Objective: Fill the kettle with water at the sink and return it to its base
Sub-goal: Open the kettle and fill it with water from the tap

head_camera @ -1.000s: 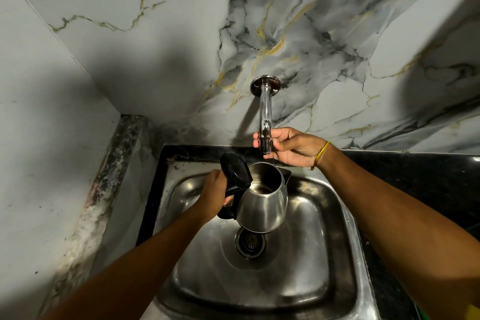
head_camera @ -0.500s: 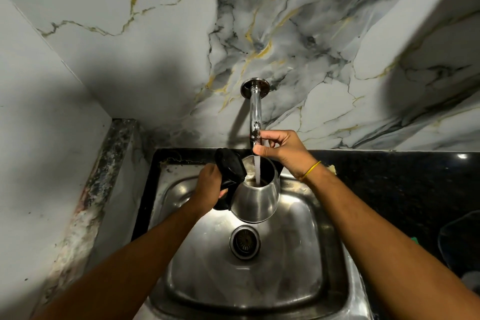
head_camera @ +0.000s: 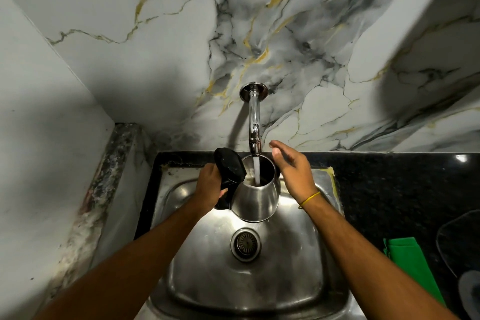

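A steel kettle [head_camera: 255, 199] with its black lid [head_camera: 230, 167] flipped open hangs over the steel sink [head_camera: 291, 278]. My left hand [head_camera: 209, 186] grips its black handle. Water runs from the chrome wall tap [head_camera: 254, 125] straight into the kettle's mouth. My right hand [head_camera: 294, 170] hovers just right of the tap and the kettle rim, fingers spread, holding nothing. A yellow band circles that wrist. The kettle's base is not in view.
The sink drain [head_camera: 245, 244] lies below the kettle. Black stone counter [head_camera: 389, 189] extends to the right, with a green cloth [head_camera: 407, 265] and dark rounded objects [head_camera: 459, 249] at the right edge. Marble walls close in at the back and left.
The tap went from off to running. My right hand has let go of the tap and drawn back to the right, now with fingers apart. The kettle stays under the spout.
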